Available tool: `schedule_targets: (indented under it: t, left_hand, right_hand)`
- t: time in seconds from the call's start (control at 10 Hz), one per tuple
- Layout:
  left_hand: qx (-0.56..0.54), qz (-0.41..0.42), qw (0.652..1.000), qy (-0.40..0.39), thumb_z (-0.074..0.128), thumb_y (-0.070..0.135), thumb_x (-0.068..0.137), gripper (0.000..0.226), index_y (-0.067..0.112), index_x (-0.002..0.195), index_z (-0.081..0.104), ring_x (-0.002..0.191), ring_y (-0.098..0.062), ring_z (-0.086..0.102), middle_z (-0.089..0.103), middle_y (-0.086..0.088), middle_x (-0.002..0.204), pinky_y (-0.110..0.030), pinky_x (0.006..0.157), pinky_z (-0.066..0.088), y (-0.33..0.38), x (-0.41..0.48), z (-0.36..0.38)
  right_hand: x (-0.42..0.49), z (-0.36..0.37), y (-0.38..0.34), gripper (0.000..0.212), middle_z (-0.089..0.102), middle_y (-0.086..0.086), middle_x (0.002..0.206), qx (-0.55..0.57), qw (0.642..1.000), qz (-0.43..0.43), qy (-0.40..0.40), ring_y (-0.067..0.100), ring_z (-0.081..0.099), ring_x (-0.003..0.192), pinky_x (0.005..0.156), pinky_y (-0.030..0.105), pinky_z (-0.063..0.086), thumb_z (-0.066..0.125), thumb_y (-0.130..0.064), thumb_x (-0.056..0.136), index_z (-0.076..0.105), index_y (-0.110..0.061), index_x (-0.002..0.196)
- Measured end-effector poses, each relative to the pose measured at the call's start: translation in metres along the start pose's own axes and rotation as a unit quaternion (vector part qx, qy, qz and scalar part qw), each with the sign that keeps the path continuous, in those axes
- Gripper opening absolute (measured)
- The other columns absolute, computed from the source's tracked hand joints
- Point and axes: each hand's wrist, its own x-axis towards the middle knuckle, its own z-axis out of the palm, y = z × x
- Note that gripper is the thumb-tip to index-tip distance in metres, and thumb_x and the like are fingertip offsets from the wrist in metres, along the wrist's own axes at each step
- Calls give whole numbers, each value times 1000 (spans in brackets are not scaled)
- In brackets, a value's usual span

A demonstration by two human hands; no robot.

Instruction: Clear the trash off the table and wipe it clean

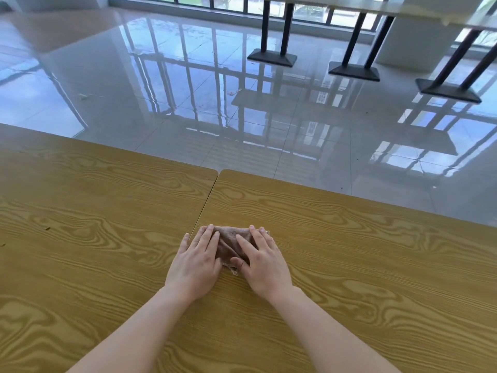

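A small brown cloth (230, 244) lies folded on the wooden table (349, 265), just right of the seam between two tabletops. My left hand (196, 261) rests flat on the cloth's left end, fingers together and stretched out. My right hand (262, 258) presses flat on its right end, thumb on the near edge. Both palms hide much of the cloth. No trash shows on the table apart from tiny dark specks (48, 228) at the far left.
The table's far edge (336, 191) drops to a glossy tiled floor (242, 109). Black table pedestals (272, 57) stand at the back right under other tabletops. Small bits of litter (233, 91) lie on the floor.
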Motion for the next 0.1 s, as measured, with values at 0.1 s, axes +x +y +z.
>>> schedule_targets:
  t: [0.1]
  left_hand:
    - [1, 2, 1000, 15, 27, 38, 98, 64, 17, 155, 8, 150, -14, -8, 0, -2, 164, -41, 122, -1, 15, -6, -19]
  right_hand:
    - [-7, -22, -1, 62, 14, 1, 165, 8, 1000, 21, -10, 21, 2, 152, 123, 36, 7, 42, -55, 98, 28, -30, 153]
